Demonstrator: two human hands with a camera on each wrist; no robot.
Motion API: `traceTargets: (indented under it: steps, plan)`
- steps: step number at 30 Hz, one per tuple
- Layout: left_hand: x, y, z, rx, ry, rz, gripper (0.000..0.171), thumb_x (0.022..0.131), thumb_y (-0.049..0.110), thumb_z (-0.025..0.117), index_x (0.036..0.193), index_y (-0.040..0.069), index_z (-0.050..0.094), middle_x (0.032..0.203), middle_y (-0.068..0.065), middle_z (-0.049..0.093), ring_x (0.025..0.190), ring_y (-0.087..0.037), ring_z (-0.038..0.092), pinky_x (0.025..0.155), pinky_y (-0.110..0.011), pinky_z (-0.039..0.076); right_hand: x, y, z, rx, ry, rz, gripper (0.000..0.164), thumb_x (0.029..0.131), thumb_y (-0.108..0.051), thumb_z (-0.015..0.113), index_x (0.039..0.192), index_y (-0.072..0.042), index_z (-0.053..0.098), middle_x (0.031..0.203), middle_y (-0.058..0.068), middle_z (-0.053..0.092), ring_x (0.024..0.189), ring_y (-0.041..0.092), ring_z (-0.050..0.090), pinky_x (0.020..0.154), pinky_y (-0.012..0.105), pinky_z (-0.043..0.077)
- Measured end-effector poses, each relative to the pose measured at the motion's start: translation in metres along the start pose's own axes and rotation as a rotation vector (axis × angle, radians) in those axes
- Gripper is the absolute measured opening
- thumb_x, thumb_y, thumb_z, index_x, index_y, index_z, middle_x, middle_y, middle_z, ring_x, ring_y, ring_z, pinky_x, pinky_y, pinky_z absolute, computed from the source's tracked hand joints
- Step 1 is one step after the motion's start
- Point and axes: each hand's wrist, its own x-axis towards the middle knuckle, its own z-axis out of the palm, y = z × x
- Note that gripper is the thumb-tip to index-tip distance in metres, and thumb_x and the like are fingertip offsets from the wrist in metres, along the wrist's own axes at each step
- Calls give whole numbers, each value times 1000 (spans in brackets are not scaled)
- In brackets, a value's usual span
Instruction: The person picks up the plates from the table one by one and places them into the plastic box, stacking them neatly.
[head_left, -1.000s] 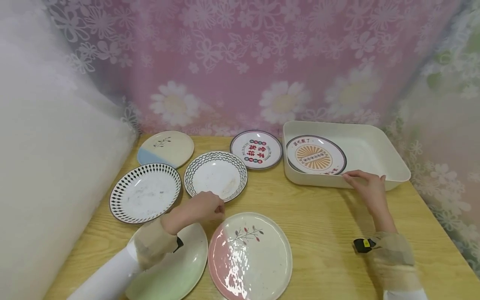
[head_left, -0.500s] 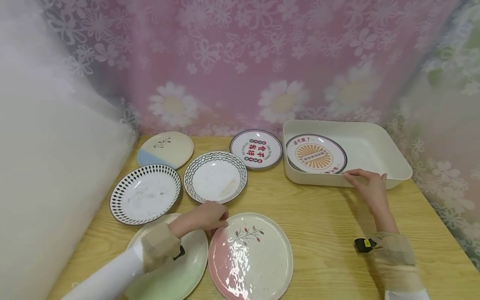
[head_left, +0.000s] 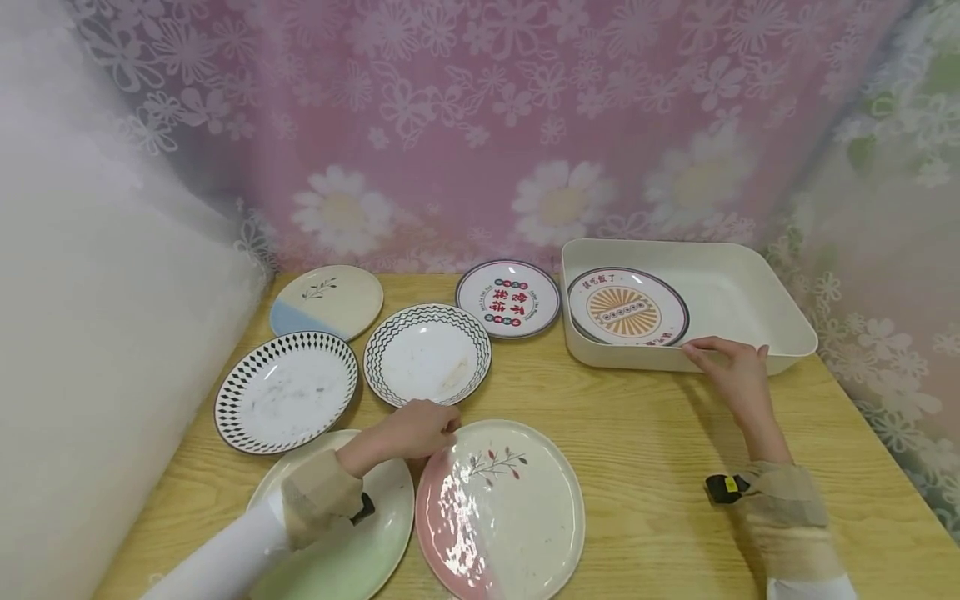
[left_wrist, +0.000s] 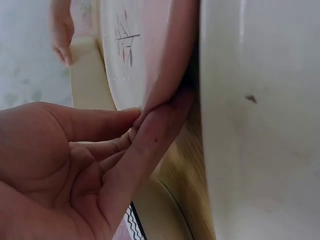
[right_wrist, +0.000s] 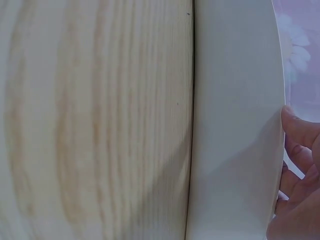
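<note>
My left hand (head_left: pixel 415 427) pinches the far-left rim of a pink-and-cream plate (head_left: pixel 525 508) with a twig pattern. In the left wrist view the thumb (left_wrist: pixel 112 122) lies on top of that rim and the index finger goes under it. At the right, my right hand (head_left: pixel 738 375) grips the front rim of an off-white rectangular bin (head_left: pixel 738 308), thumb and fingers on either side of the wall. Inside the bin's left part leans a round plate with an orange sunburst (head_left: pixel 628 307). Beneath my left wrist is a pale green plate (head_left: pixel 352 542), partly covered by the arm.
Left of the bin lies a plate with red characters (head_left: pixel 507 298). Further left are a wavy-rimmed plate (head_left: pixel 427 354), a diamond-rimmed plate (head_left: pixel 287 392) and a cream-and-blue plate (head_left: pixel 327 300). All stand on a wooden table (head_left: pixel 637 467), with a floral curtain (head_left: pixel 450 125) behind.
My left hand has come down from above the gap between the plates and taken hold of the pink-and-cream plate's rim. The right hand stays on the bin.
</note>
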Motion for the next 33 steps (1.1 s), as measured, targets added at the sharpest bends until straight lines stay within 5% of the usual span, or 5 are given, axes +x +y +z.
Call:
traceTargets:
  steps: [6, 10, 16, 23, 33]
  plan:
    - [-1, -3, 2, -84, -11, 24, 9, 98, 11, 61, 102, 5, 66, 85, -2, 65, 70, -13, 57, 72, -34, 51, 1, 0, 1, -2, -2, 11, 35, 103, -25, 62, 109, 8, 71, 109, 35, 68, 120, 60, 52, 117, 65, -17]
    - [-2, -9, 2, -185, -51, 31, 14, 101, 12, 58, 108, 5, 67, 85, -2, 66, 61, -11, 61, 66, -31, 54, 2, -1, 1, -4, 0, 14, 36, 103, -25, 62, 109, 9, 71, 110, 36, 67, 120, 60, 52, 117, 66, -17]
    - [-6, -12, -1, -502, -150, -29, 12, 100, 10, 53, 104, 5, 63, 82, -3, 65, 54, -14, 66, 50, -30, 57, 1, -3, 0, -17, 0, 24, 37, 103, -26, 61, 110, 10, 70, 110, 36, 67, 120, 60, 51, 117, 68, -15]
    - [-9, -11, -3, -824, -209, 39, 14, 100, 4, 50, 108, -5, 58, 79, -6, 68, 57, -14, 66, 56, -35, 61, -1, 0, 2, -5, 17, 16, 35, 103, -25, 62, 112, 8, 70, 111, 34, 67, 121, 59, 52, 117, 67, -16]
    - [-8, -19, -2, -939, -125, 66, 22, 102, 6, 49, 116, -9, 56, 84, -10, 71, 59, -18, 70, 62, -39, 63, -1, 0, 3, -3, 49, -28, 30, 101, -21, 65, 115, 6, 69, 111, 32, 68, 121, 58, 52, 118, 68, -13]
